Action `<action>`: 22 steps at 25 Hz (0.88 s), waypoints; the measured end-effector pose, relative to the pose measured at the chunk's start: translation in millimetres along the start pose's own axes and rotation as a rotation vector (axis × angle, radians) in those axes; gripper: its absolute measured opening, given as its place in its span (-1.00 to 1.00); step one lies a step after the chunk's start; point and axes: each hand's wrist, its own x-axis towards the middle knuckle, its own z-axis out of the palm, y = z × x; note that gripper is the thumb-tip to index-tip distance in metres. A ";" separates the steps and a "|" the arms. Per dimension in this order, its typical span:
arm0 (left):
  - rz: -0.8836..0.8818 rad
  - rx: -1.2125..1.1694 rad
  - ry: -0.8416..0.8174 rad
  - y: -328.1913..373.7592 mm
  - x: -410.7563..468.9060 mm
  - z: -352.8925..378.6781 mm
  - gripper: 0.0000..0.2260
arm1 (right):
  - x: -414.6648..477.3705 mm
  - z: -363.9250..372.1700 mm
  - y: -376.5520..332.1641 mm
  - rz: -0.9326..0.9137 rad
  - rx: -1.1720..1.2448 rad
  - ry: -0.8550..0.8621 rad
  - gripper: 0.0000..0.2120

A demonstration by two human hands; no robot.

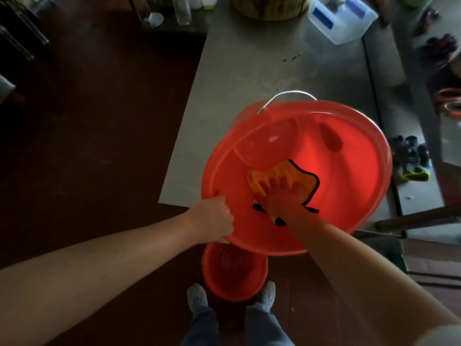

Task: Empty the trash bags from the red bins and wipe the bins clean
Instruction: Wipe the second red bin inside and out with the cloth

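Note:
A large red bin point(349, 191) with a metal wire handle point(287, 94) is tilted toward me at the near corner of a grey table point(237, 78). My left hand point(214, 216) grips its near left rim. Inside the bin, my right hand point(277, 196) presses flat, fingers spread, on an orange cloth with black edging point(374, 181) against the bin's inner wall. A second, smaller red bin point(234, 273) stands on the floor just below, between my shoes.
At the table's far end stand a round wooden block point(269, 7), a clear plastic jug with blue parts point(341, 18) and several bottles point(183, 8). Dark gloves point(411, 156) lie on a ledge to the right. Dark brown floor point(99, 121) spreads to the left.

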 end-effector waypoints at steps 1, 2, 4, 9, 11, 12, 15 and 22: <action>-0.022 -0.018 0.025 -3.3 -1.1 -0.5 -0.48 | -8.9 -2.4 0.6 -0.009 -0.002 -0.006 -0.35; -0.024 -0.039 0.063 -5.4 -1.0 1.0 -0.50 | -25.0 -0.4 -0.5 -0.009 -0.040 -0.031 -0.38; -0.043 -0.038 0.020 -6.1 -3.2 -3.4 -0.56 | -54.4 2.6 4.7 -0.005 -0.115 -0.068 -0.40; -0.059 -0.062 -0.038 -24.2 -12.2 -12.0 -0.36 | -103.2 -19.9 13.7 -0.056 -0.239 -0.166 -0.37; -0.071 -0.116 -0.033 -34.9 -17.3 -14.8 -0.34 | -104.1 -34.7 11.8 -0.071 -0.295 -0.224 -0.35; -0.069 -0.135 -0.037 -39.3 -20.2 -19.2 -0.34 | -100.4 -41.7 10.3 -0.071 -0.299 -0.245 -0.33; -0.059 -0.159 -0.065 -45.4 -20.8 -24.4 -0.34 | -75.4 -49.4 7.6 -0.084 -0.328 -0.236 -0.31; -0.006 -0.130 -0.024 -28.1 -7.6 -13.5 -0.38 | 2.5 -29.0 16.5 -0.076 -0.164 -0.105 -0.37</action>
